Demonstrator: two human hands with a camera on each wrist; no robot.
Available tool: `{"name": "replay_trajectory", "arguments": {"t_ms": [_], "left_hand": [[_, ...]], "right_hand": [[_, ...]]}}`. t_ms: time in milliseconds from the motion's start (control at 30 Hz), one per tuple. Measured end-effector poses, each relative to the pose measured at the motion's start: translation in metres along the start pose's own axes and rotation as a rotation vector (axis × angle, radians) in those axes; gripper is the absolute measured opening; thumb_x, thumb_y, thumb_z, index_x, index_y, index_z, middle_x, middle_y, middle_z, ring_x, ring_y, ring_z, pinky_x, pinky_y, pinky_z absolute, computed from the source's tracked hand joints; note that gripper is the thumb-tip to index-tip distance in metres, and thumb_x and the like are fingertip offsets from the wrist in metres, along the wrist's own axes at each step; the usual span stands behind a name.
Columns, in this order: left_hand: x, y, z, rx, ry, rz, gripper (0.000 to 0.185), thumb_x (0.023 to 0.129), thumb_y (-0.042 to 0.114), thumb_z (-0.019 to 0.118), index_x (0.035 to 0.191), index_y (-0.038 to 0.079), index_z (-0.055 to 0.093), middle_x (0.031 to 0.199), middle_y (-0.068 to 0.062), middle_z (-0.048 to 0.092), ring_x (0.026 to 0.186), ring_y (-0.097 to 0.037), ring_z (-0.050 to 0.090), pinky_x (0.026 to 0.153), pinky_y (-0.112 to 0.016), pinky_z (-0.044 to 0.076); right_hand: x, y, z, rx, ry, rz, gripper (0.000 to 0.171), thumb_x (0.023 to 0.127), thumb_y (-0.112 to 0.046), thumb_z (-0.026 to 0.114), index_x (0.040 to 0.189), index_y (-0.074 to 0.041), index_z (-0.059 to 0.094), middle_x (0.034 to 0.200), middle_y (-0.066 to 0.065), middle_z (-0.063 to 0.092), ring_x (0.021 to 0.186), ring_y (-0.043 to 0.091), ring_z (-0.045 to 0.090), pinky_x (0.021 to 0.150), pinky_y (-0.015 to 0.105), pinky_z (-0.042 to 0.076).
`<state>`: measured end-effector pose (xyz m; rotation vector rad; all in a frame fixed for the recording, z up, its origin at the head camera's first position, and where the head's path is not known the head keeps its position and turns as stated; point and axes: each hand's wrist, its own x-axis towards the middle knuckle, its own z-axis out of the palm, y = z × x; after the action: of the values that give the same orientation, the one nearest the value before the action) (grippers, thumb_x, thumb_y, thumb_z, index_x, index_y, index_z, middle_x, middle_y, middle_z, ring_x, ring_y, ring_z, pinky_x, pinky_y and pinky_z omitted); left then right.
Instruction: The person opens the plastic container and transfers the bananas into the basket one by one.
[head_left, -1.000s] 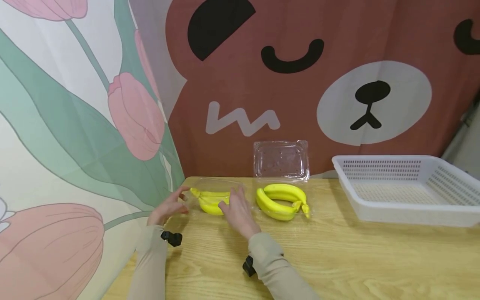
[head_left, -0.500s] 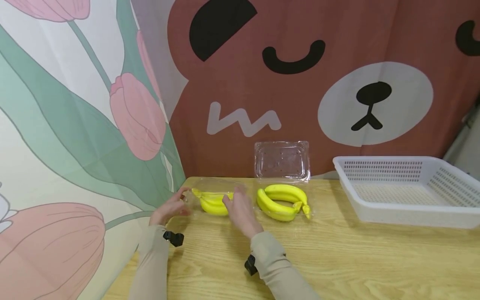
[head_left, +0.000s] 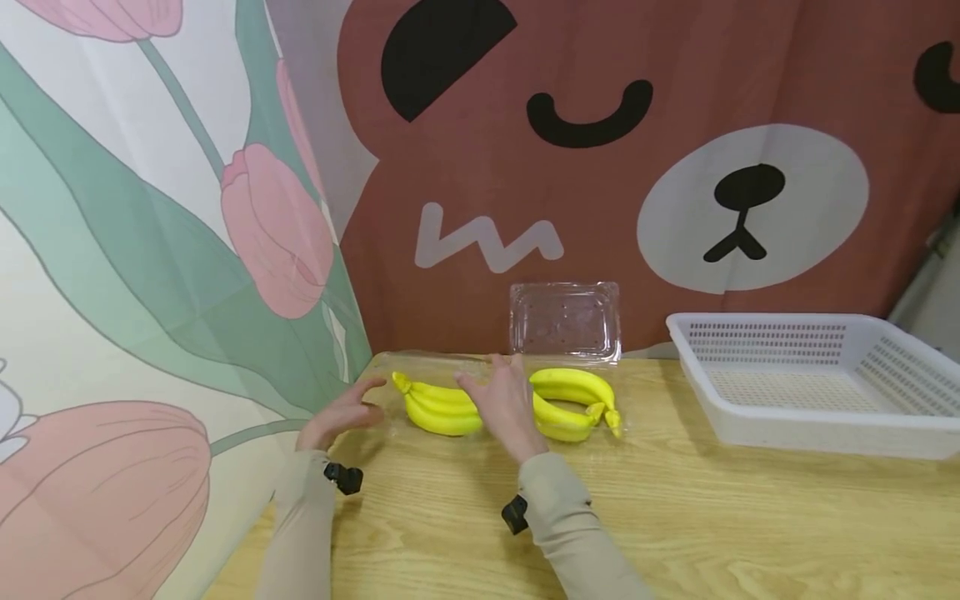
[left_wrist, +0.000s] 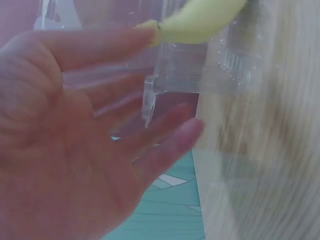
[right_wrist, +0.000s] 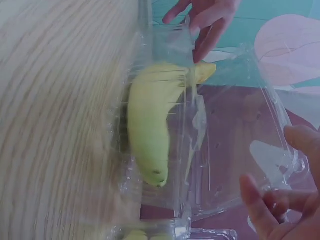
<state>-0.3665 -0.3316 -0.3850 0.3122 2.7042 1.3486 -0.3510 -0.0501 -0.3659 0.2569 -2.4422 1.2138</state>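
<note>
A bunch of yellow bananas (head_left: 442, 410) lies in a clear plastic clamshell box on the wooden table; its clear lid (right_wrist: 232, 135) is raised in the right wrist view. My left hand (head_left: 347, 413) is at the box's left end, fingers spread and extended near the banana stem (left_wrist: 152, 32). Whether it touches the plastic cannot be told. My right hand (head_left: 510, 404) is at the box's right end and hides part of the bananas. In the right wrist view its separated fingers (right_wrist: 255, 200) are beside the lid's edge, with no clear grip.
Just right stands a second clear clamshell box with its lid (head_left: 565, 323) upright and yellow bananas (head_left: 573, 385) inside. A white perforated basket (head_left: 817, 425) stands farther right. A bear-printed cloth (head_left: 465, 317) hangs behind the table, a tulip-printed one (head_left: 277, 233) at left.
My right hand has moved right and slightly up, partly covering the second box's bananas. The left box's lid, earlier low over its bananas, is now raised. The left hand has barely moved.
</note>
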Motion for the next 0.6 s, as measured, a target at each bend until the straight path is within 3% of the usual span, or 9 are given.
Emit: {"name": "replay_trajectory", "arguments": {"t_ms": [100,133,200,233,267,300,367,433,600], "left_hand": [[0.003,0.000,0.003,0.045,-0.044,-0.020,0.077,0.091,0.016,0.068,0.153,0.000,0.025,0.156,-0.027,0.020,0.136,-0.048,0.034,0.104,-0.057,0.039],[0.004,0.001,0.004,0.049,-0.059,-0.027,0.079,0.091,0.020,0.069,0.154,0.001,0.024,0.157,-0.026,0.018,0.139,-0.049,0.028,0.107,-0.059,0.035],[0.007,0.000,0.006,0.064,-0.069,-0.024,0.083,0.091,0.022,0.071,0.154,-0.001,0.023,0.158,-0.027,0.019,0.140,-0.049,0.025,0.109,-0.060,0.031],[0.008,0.000,0.007,0.075,-0.069,-0.019,0.083,0.091,0.022,0.070,0.154,-0.003,0.022,0.157,-0.028,0.019,0.140,-0.049,0.025,0.110,-0.060,0.030],[0.009,0.000,0.007,0.084,-0.067,-0.010,0.084,0.091,0.021,0.070,0.153,-0.006,0.021,0.157,-0.029,0.019,0.139,-0.050,0.025,0.110,-0.060,0.030],[0.010,0.000,0.008,0.091,-0.062,-0.006,0.084,0.091,0.021,0.070,0.152,-0.007,0.020,0.156,-0.030,0.019,0.139,-0.051,0.025,0.110,-0.059,0.030],[0.010,0.000,0.008,0.095,-0.057,-0.006,0.085,0.091,0.021,0.070,0.152,-0.009,0.018,0.156,-0.031,0.018,0.139,-0.051,0.024,0.110,-0.059,0.030],[0.010,0.000,0.008,0.108,-0.058,-0.020,0.087,0.092,0.023,0.070,0.153,-0.008,0.016,0.157,-0.030,0.016,0.140,-0.050,0.024,0.111,-0.059,0.029],[0.010,-0.001,0.009,0.119,-0.055,-0.054,0.094,0.091,0.030,0.072,0.155,-0.005,0.012,0.159,-0.027,0.012,0.141,-0.048,0.023,0.111,-0.059,0.028]], "right_hand": [[0.001,0.002,-0.002,0.031,-0.012,-0.049,0.068,0.087,-0.050,0.071,0.133,-0.002,0.060,0.100,0.014,0.063,0.071,0.020,0.052,0.067,0.038,0.050],[0.001,0.003,-0.003,0.062,-0.030,-0.066,0.069,0.088,-0.048,0.071,0.140,-0.004,0.055,0.106,0.013,0.066,0.065,0.018,0.049,0.066,0.039,0.050],[0.003,0.004,-0.007,0.140,-0.070,-0.104,0.072,0.093,-0.040,0.068,0.153,-0.014,0.038,0.130,0.010,0.061,0.084,0.018,0.060,0.070,0.043,0.053],[0.003,0.004,-0.010,0.175,-0.088,-0.125,0.074,0.095,-0.034,0.066,0.157,-0.022,0.027,0.145,0.005,0.050,0.103,0.016,0.060,0.080,0.047,0.053],[0.005,0.005,-0.013,0.209,-0.102,-0.147,0.078,0.097,-0.027,0.063,0.159,-0.030,0.016,0.155,-0.001,0.036,0.123,0.014,0.051,0.091,0.050,0.050],[0.006,0.005,-0.017,0.238,-0.104,-0.170,0.083,0.098,-0.020,0.061,0.158,-0.037,0.006,0.162,-0.009,0.017,0.139,0.010,0.032,0.103,0.053,0.042],[0.008,0.004,-0.024,0.265,-0.086,-0.210,0.089,0.099,-0.010,0.056,0.155,-0.046,-0.003,0.161,-0.021,-0.009,0.145,0.007,-0.012,0.115,0.058,0.018],[0.010,0.003,-0.031,0.266,-0.052,-0.239,0.092,0.098,-0.006,0.054,0.154,-0.049,-0.005,0.159,-0.024,-0.015,0.146,0.009,-0.015,0.115,0.059,0.004],[0.012,-0.001,-0.042,0.256,0.004,-0.249,0.087,0.098,-0.009,0.054,0.154,-0.047,-0.001,0.159,-0.024,-0.014,0.145,0.005,-0.014,0.116,0.058,0.004]]}}
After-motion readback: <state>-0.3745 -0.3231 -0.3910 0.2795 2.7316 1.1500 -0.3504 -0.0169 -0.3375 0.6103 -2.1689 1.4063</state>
